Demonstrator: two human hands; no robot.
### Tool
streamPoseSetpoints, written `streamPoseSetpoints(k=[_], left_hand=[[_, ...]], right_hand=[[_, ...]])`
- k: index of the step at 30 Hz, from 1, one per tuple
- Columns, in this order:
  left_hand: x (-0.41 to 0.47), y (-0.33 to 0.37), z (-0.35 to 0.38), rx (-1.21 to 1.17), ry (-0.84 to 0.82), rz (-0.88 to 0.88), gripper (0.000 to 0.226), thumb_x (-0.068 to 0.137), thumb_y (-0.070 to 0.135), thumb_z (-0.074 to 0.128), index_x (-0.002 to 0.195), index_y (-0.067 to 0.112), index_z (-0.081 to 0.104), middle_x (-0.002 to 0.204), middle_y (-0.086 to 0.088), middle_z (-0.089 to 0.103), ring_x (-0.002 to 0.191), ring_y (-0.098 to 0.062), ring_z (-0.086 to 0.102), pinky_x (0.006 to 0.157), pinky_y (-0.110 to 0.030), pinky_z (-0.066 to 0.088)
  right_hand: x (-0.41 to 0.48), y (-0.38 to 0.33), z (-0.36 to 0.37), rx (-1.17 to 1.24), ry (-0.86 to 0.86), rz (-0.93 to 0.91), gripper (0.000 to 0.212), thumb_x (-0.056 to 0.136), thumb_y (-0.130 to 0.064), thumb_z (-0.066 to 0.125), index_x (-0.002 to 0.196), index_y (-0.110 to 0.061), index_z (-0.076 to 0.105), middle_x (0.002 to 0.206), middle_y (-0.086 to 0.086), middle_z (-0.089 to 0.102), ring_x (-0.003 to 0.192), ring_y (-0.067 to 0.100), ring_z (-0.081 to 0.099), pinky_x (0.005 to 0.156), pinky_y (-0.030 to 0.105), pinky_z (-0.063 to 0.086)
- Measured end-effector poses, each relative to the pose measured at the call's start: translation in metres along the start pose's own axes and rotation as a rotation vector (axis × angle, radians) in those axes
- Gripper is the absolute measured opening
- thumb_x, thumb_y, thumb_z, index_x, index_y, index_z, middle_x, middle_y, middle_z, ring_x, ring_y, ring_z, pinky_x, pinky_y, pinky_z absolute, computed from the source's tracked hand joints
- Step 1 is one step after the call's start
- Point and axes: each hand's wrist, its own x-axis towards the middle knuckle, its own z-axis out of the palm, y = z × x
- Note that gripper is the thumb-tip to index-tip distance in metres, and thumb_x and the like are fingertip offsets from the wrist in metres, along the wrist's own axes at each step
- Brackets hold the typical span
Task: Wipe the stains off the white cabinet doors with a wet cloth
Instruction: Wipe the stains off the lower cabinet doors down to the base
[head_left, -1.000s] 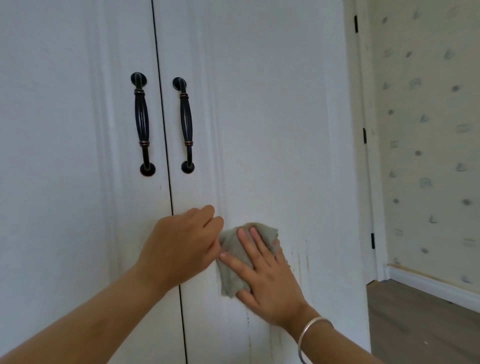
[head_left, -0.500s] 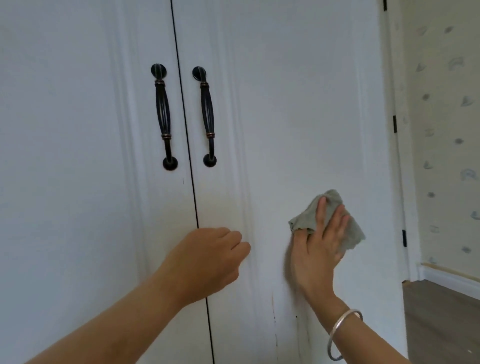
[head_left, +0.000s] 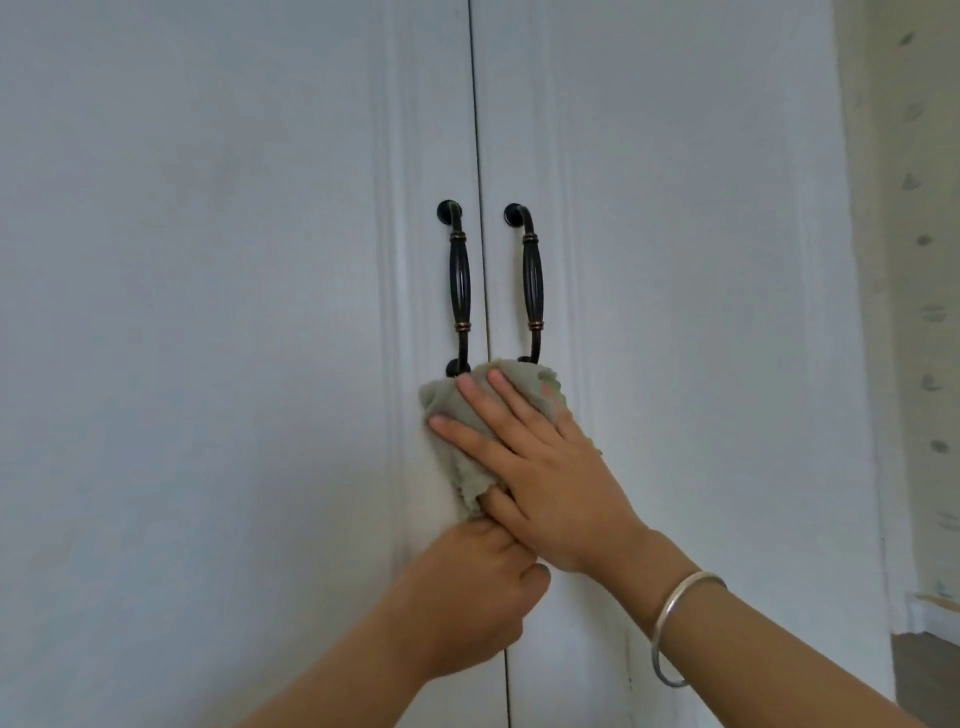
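One cloth (head_left: 462, 467) under right hand (head_left: 545, 467), apparently pressed

Soft even daylight, faint shadows, slight blur (edges bowed)

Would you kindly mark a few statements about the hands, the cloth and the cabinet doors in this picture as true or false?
1. The right hand presses the grey-green cloth against the doors with straight fingers. True.
2. The cloth lies across the seam between the two doors. True.
3. The silver bangle sits on the left wrist. False: it is on the right wrist.
4. The left hand grips the left handle. False: it is below the cloth, fingers curled, clear of both handles.
5. The right door stands ajar. False: it and the left door are shut, flush at the seam.
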Motion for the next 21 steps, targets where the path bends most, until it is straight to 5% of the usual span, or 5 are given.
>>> streamPoseSetpoints(k=[4, 14, 21], left_hand=[[0.003, 0.001, 0.002, -0.009, -0.009, 0.035, 0.027, 0.067, 0.011, 0.052, 0.086, 0.013, 0.07, 0.089, -0.004, 0.071, 0.082, -0.021, 0.061, 0.079, -0.032, 0.05], [-0.009, 0.014, 0.003, 0.083, -0.195, 0.089, 0.018, 0.066, 0.016, 0.039, 0.061, 0.018, 0.057, 0.059, 0.0, 0.058, 0.058, -0.018, 0.053, 0.059, -0.026, 0.045], [0.001, 0.013, -0.006, 0.036, -0.145, 0.021, 0.005, 0.065, 0.018, 0.048, 0.059, 0.017, 0.049, 0.054, 0.001, 0.05, 0.046, -0.017, 0.046, 0.042, -0.024, 0.036]], right_hand=[[-0.008, -0.006, 0.007, 0.074, 0.049, 0.094, 0.059, 0.096, -0.029, 0.039, 0.152, -0.032, 0.021, 0.162, -0.002, 0.008, 0.149, 0.015, 0.001, 0.119, 0.051, 0.012], [-0.047, 0.01, 0.014, -0.107, -0.047, -0.089, 0.057, 0.099, -0.037, 0.038, 0.152, -0.032, 0.018, 0.162, 0.0, 0.012, 0.149, 0.02, 0.006, 0.12, 0.044, 0.011], [-0.111, 0.017, 0.039, 0.029, 0.171, 0.628, 0.06, 0.097, -0.039, 0.029, 0.153, -0.032, 0.008, 0.162, 0.002, -0.003, 0.149, 0.023, -0.006, 0.121, 0.04, 0.002]])
